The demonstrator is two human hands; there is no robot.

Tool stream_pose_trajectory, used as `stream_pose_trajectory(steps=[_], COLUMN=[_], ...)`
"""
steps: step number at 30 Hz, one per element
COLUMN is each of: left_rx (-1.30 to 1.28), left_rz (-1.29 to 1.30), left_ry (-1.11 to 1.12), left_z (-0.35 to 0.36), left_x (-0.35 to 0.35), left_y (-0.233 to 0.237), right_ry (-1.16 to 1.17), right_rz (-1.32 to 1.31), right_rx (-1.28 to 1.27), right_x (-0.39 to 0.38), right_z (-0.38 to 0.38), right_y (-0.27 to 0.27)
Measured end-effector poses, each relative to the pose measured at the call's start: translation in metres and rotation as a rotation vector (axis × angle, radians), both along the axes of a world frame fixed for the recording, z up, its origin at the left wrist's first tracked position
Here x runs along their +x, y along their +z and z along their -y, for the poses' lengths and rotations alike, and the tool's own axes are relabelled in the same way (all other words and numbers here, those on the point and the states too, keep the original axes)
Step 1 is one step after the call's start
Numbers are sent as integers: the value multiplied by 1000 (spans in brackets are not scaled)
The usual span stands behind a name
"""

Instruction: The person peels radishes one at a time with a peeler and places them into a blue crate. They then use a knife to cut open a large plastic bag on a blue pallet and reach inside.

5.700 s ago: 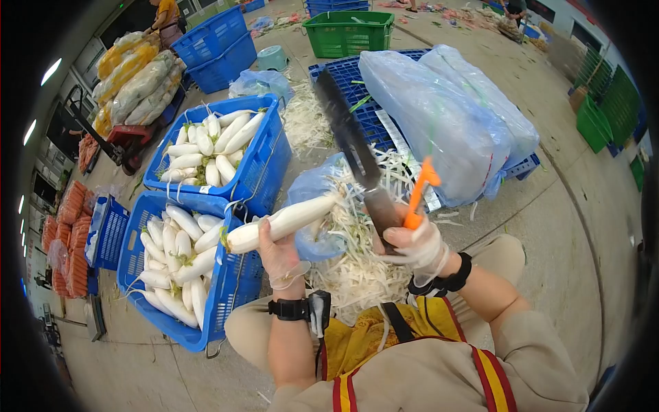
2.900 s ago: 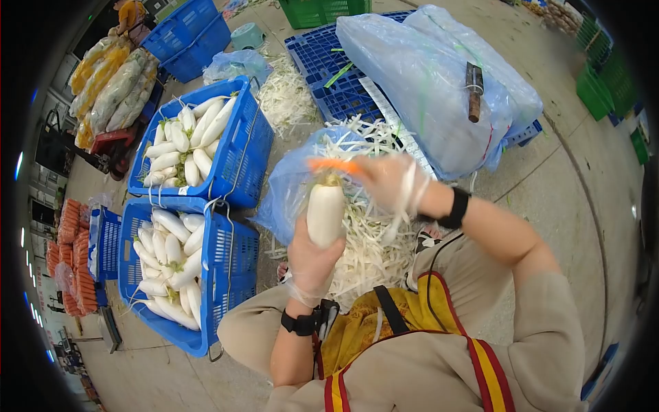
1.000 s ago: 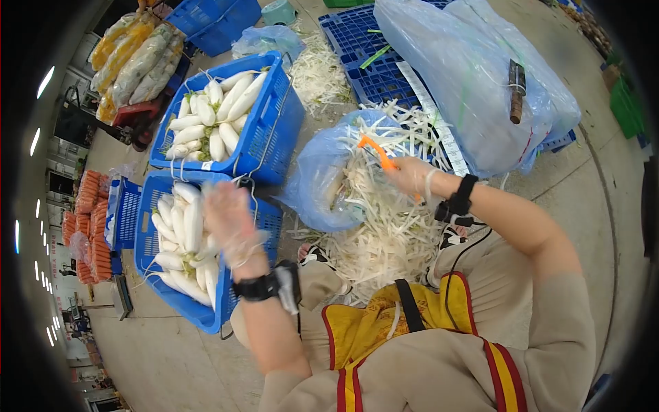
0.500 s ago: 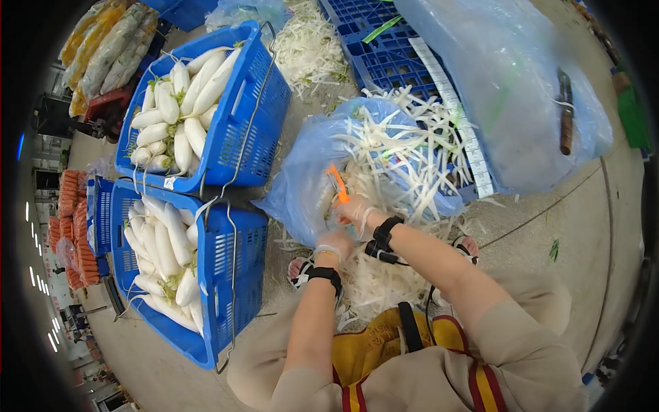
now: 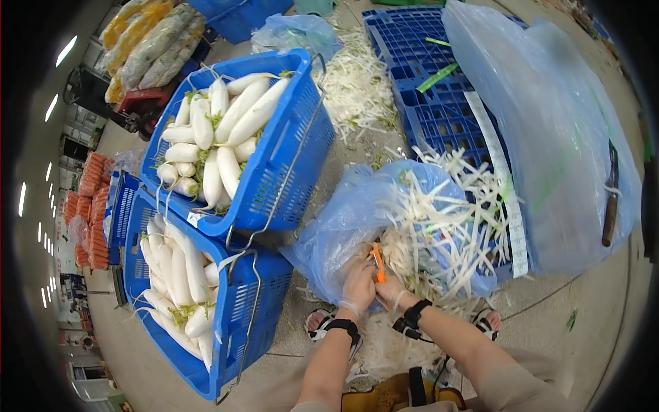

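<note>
My right hand (image 5: pixel 394 294), in a thin clear glove, is closed around an orange peeler (image 5: pixel 378 266). Close beside it, my gloved left hand (image 5: pixel 358 285) has its fingers curled in; whatever they hold is hidden from this angle. Both hands are low over a blue plastic bag (image 5: pixel 336 223), at the edge of a heap of long white peelings (image 5: pixel 439 226). More pale shavings (image 5: pixel 391 343) lie on the floor between my feet, below my wrists.
Two blue crates (image 5: pixel 292 168) (image 5: pixel 257 323) of white radishes stand at my left. A blue pallet (image 5: pixel 405 69) is ahead, with a large plastic sheet (image 5: pixel 549 151) and a wooden-handled knife (image 5: pixel 609 213) to its right. Another peelings pile (image 5: pixel 353 86) lies beyond; orange bags (image 5: pixel 96 206) are far left.
The view has shifted, so the scene sits lower and further right. My left hand has come up beside the peeler, and my right hand still grips it.
</note>
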State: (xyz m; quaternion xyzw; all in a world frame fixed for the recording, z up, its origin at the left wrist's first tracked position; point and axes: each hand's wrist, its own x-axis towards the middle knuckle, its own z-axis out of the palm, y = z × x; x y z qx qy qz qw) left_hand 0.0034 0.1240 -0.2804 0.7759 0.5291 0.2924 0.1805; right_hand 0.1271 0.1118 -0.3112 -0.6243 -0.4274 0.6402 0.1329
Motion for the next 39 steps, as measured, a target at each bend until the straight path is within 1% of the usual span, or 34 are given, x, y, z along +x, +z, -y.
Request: stream_pose_trajectory(steps=[1,2,3,4,6,8,10,12,13,15,16,18,19,20,21,22,23,24,26,27,28,29,30,31,32,34,35,37,38,39], left_rx=[-195,-393,-851,-850,-988,-984,-980,-970,-972,-1053,-1058,-947,-934,-927,-911,-892,-960,-950,-909,-919,-830,-890,-958,-1177,-1138,-975,-963,-1198,-1171,-1150], left_rz=[-116,-229,-336,-334,-485,-473,-456,-478,-477,-495,-499,-487,-450,-446,-410,-376,-391,-391,-348,-342,-357,-243,-126,51,39,67,71,567,574,1012], left_ry=[168,336,459,468,474,456,438,347,347,222,226,248,259,262,289,315,223,219,186,167,41,-32,-102,-29,-20,281,267,511,499,438], left_z=[-1,-2,-11,-11,-10,-15,-21,-23,-29,-39,-37,-32,-30,-27,-22,-19,-17,-11,8,15,24,35,46,47,49,50,57,57,59,64], left_x=[1,2,1,-6,-19,-23,-24,-23,-15,1,7,28,37,49,62,72,83,87,98,96,88,82,76,62,57,16,19,24,27,38], left_y=[6,12,35,30,10,0,-8,-16,2,39,43,47,50,54,60,80,101,106,116,98,60,67,75,126,147,88,89,111,121,142], right_ry=[-16,-20,-23,-14,-263,-255,-246,-287,-286,-374,-371,-510,-531,-526,-623,-719,-746,-746,-564,-564,-548,-545,-592,-496,-390,-563,-571,-295,-291,-164], right_rz=[14,-69,-151,-154,-419,-421,-420,-441,-439,-341,-344,-389,-513,-513,-653,-795,-837,-840,-979,-870,-793,-711,-680,-581,-482,-518,-516,-343,-345,-182], right_rx=[-18,-47,-77,-75,-297,-301,-304,-276,-278,-247,-253,-204,-223,-215,-236,-255,-307,-297,-448,-368,-442,-532,-565,-451,-328,-236,-219,-107,-78,147], right_x=[1,3,3,4,9,14,17,18,18,20,21,35,44,42,40,37,41,46,62,62,64,70,77,85,90,83,89,96,95,92], right_z=[5,10,7,7,10,9,8,12,9,1,-2,-2,-3,-5,-7,-13,-16,-15,-7,2,11,27,48,58,66,84,92,95,96,97], right_y=[-4,-19,-18,-19,-9,4,7,6,15,30,31,27,20,12,9,25,43,41,30,40,52,61,67,71,78,111,124,149,160,170])
